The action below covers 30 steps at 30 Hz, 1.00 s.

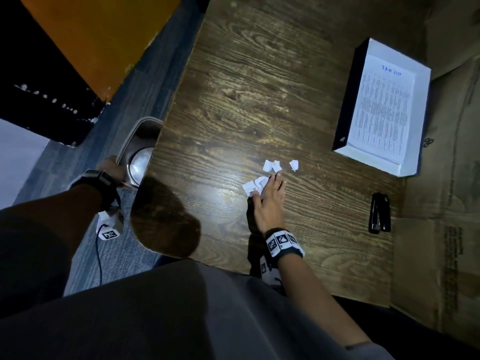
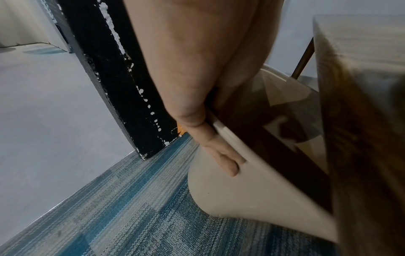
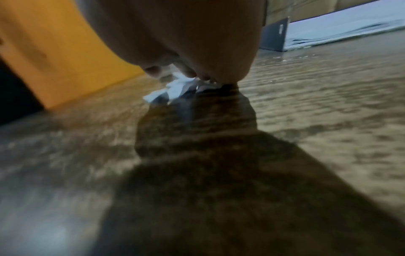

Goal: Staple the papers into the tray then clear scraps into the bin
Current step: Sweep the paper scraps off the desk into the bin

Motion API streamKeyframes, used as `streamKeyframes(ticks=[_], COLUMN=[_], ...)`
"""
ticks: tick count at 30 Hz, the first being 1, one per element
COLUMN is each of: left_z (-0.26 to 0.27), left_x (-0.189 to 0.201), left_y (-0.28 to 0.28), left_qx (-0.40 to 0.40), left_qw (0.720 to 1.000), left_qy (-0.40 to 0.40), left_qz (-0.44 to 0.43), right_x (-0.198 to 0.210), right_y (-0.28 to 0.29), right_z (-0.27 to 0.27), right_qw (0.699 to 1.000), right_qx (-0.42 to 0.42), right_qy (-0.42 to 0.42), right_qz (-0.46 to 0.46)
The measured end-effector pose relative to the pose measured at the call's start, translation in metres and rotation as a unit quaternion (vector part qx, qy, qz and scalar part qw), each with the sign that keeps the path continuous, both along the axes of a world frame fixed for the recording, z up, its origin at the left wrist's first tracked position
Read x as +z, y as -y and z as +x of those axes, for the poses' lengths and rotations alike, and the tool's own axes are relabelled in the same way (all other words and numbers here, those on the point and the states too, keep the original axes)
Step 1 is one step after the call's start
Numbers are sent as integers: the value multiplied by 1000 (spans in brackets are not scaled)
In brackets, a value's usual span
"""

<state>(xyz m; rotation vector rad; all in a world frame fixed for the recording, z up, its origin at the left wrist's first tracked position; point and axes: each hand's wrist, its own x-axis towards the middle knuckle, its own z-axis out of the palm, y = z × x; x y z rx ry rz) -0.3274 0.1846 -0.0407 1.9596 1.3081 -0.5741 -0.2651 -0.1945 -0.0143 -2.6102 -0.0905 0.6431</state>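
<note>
The left hand (image 1: 113,168) grips the bin (image 1: 140,149) rim beside the desk (image 1: 233,87). The right hand (image 1: 270,201) lies flat — fingers straight — against scraps (image 1: 254,185); papers (image 1: 381,113) sit in the tray (image 1: 348,100).

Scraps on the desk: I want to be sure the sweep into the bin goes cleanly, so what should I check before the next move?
1. Bin held at the desk edge by the left hand: ok.
2. Bin mouth below the desktop: ok.
3. Right hand against the nearest paper scraps: ok.
4. All scraps gathered: not ok; loose scraps lie beyond the fingertips.
5. Sweep path to the bin clear: ok.
6. Papers in the tray, stapled: cannot tell.
</note>
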Motion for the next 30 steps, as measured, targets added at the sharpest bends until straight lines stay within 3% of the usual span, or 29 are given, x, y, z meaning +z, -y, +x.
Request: streamKeyframes(ticks=[2,5,8,11,14,18,22,24,26,28,30], left_z=[-1,-3,1,3,6,10,13,16,17,16,13], left_x=[-3,-16,-7,-8,-7,0,4,8,12,11,7], left_y=[-3,-10,-2,1,2,2,4,6,5,2,-4], left_qx=[-5,11,21,13,-25,-35,0,-1,-14,-26,-31], left_qw=[1000,999,999,1000,999,999,1000,1000,1000,1000,999], left_qy=[6,20,8,11,25,12,3,-2,-7,-1,11], left_qz=[0,-25,-25,-6,3,17,1,3,12,17,13], right_x=[5,9,9,4,-2,-6,-6,-5,-5,-1,3], right_y=[13,67,125,131,88,16,-6,20,66,114,129], right_z=[12,54,101,125,118,77,55,66,80,86,80], right_qw=[999,989,976,959,966,996,998,995,984,960,951], right_qx=[-23,-124,-194,-241,-204,-66,28,-40,-156,-262,-284], right_qy=[31,77,43,-7,-15,28,41,76,87,47,7], right_qz=[25,1,-92,-148,-159,-45,45,43,-20,-85,-121])
